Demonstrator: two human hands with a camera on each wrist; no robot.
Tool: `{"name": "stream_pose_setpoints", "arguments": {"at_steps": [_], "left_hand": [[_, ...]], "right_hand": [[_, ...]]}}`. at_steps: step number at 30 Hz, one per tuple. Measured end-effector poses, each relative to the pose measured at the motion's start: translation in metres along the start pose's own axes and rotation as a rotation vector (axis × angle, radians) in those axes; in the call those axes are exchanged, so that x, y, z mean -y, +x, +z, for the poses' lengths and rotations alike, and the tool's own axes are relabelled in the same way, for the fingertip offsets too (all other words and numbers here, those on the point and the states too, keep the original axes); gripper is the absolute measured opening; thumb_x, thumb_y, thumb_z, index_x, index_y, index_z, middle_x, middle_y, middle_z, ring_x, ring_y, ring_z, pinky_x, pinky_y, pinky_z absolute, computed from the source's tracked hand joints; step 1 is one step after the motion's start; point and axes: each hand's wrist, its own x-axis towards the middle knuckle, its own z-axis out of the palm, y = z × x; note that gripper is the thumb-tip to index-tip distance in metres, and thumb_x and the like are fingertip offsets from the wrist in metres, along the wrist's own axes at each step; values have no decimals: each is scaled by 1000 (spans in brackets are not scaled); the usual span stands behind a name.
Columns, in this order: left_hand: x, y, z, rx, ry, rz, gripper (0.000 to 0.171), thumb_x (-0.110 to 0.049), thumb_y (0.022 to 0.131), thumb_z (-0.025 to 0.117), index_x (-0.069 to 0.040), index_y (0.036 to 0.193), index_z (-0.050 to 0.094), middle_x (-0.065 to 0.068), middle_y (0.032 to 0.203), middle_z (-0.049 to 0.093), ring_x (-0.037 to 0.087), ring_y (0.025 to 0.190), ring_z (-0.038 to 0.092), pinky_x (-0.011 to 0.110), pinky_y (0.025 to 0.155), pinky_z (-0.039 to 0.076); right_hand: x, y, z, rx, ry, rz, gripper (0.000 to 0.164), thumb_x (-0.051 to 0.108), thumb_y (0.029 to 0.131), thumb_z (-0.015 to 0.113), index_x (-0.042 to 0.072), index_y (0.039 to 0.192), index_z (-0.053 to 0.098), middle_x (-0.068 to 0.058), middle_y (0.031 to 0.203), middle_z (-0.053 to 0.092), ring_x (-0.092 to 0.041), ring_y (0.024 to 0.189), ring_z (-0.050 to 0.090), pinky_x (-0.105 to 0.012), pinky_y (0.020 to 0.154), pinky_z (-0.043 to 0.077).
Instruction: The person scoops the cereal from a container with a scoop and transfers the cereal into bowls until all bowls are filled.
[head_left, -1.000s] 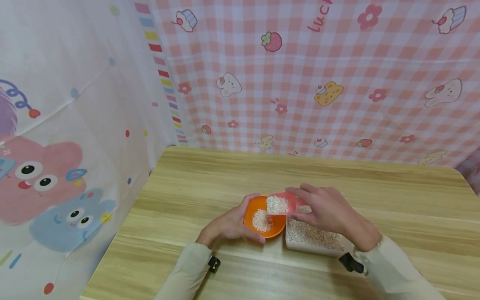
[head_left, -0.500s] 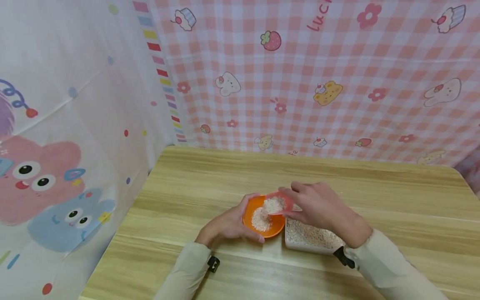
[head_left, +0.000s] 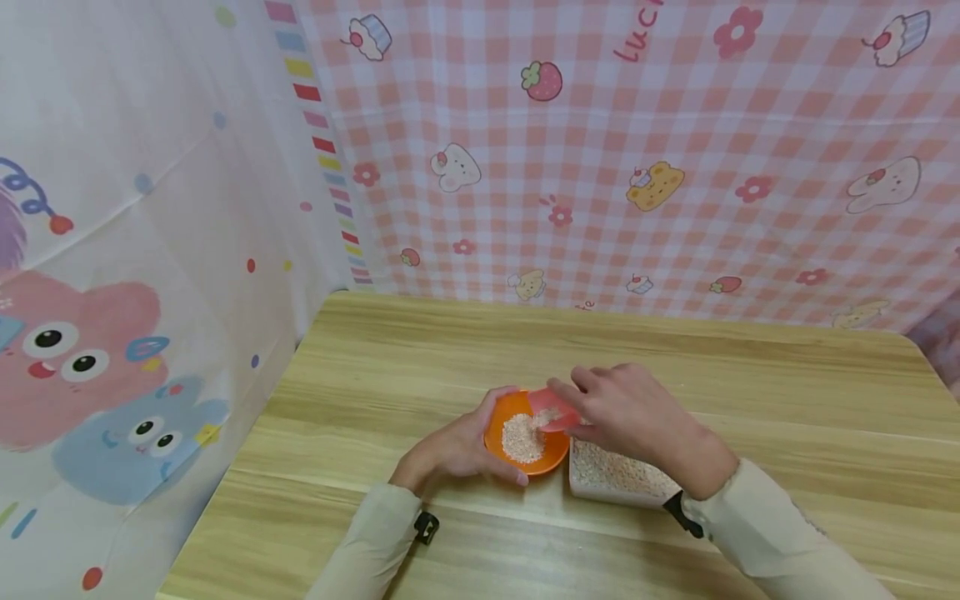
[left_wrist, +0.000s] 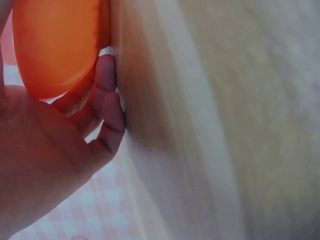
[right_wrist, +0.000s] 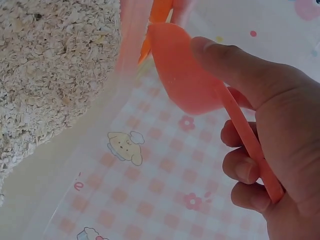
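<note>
In the head view my left hand (head_left: 465, 446) holds an orange bowl (head_left: 557, 454) by its left side, thumb and fingers spread around the rim. A heap of pale oat flakes (head_left: 521, 437) lies in the bowl. My right hand (head_left: 626, 412) grips a pink scoop (head_left: 553, 405) tilted down over the bowl's right side, with some flakes at its lip. In the right wrist view the fingers curl round the handle (right_wrist: 247, 132), and the thumb lies near the scoop's head. The left wrist view shows the bowl's outer wall (left_wrist: 57, 47) close to the palm.
A rectangular translucent container (head_left: 618, 498) full of oat flakes stands right of the bowl, partly beneath my right hand. Wood-grain table (head_left: 420, 350) surrounds them. A pink checked cloth (head_left: 487, 125) hangs behind, with a cartoon-printed white cloth (head_left: 187, 292) on the left.
My right hand has moved left and tipped the scoop. Most of its flakes have slid out, and the heap in the bowl has grown. The left hand and bowl have stayed nearly still.
</note>
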Motion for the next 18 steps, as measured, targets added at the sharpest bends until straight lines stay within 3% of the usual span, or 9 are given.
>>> {"name": "stream_pose_setpoints", "arguments": {"at_steps": [10,18], "left_hand": [[-1,0,0,-2,-6,1,115,-39,67,92,-36,154,17,-3,153,41,23,136,42,52,115,27],[-2,-2,0,-5,-4,5,116,-40,66,93,-38,154,17,1,153,41,23,137,41,50,116,26]], "right_hand": [[2,-3,-2,-47,-58,-30,55,36,69,90,9,114,71,-1,76,61,-15,60,60,-27,51,50],[-3,-14,-7,-49,24,36,57,41,73,86,10,119,70,3,74,52,-9,52,41,-21,47,37]]}}
